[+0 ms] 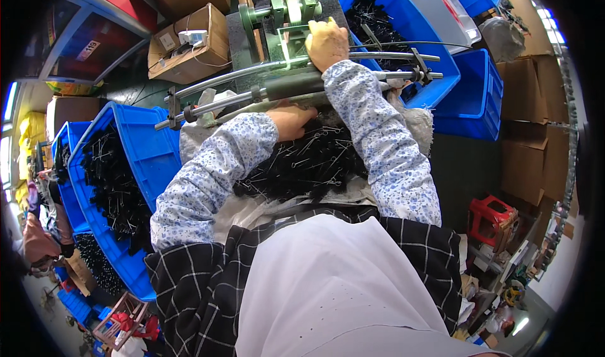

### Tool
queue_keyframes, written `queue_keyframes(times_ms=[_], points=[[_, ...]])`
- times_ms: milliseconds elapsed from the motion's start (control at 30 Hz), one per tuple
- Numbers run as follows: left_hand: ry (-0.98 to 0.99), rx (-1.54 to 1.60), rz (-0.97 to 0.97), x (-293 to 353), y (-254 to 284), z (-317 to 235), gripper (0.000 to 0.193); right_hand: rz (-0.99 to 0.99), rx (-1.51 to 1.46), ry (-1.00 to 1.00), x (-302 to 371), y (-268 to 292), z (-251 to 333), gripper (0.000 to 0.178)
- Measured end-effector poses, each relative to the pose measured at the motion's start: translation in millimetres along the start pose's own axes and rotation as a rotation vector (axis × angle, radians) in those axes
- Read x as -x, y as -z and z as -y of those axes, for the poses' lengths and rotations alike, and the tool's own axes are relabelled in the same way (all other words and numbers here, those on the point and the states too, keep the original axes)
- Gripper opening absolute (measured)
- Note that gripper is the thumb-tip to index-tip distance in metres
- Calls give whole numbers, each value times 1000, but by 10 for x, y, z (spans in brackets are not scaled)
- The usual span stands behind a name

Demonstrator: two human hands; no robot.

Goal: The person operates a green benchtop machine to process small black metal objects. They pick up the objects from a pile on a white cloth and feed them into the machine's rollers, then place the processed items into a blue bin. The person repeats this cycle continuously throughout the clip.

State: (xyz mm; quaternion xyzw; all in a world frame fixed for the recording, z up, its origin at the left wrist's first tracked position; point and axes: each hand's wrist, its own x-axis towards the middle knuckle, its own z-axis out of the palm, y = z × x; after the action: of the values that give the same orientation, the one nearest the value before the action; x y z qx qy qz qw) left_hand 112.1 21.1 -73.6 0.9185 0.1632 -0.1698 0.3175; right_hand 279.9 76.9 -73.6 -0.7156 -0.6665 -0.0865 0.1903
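Note:
In front of my body lies a heap of small black brushes with thin wire stems, some ending in loops. At the heap's far edge is my left hand, just below the dark padded bar, its fingers curled; what they hold, if anything, is hidden. My right hand reaches farther, over the metal rails, to the green machine. Its fingers are bent and closed beside the machine's front part, and I cannot make out what is between them. Pale cloth lies around and under the heap.
Blue bins of black brushes stand at left and far right, with another blue bin beside the latter. An open cardboard box sits left of the machine. A red stool is at right.

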Motion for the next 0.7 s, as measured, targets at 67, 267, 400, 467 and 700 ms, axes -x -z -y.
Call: queue_keyframes(times_ms=[67, 267, 400, 467, 700], points=[[-22, 7, -53, 44, 28, -46, 41, 28, 72, 1, -37, -58, 102, 18], [-86, 120, -272, 180, 48, 26, 30, 60, 127, -19, -2, 101, -149, 28], [-171, 255, -483, 350, 165, -2, 19, -20, 95, 13, 16, 102, -536, 18], [-209, 307, -587, 424, 265, -54, 18, 101, 41, -47, -48, 200, -644, 22], [-137, 482, -637, 528, 662, -193, 17, 401, 73, -72, -343, 370, -885, 24]])
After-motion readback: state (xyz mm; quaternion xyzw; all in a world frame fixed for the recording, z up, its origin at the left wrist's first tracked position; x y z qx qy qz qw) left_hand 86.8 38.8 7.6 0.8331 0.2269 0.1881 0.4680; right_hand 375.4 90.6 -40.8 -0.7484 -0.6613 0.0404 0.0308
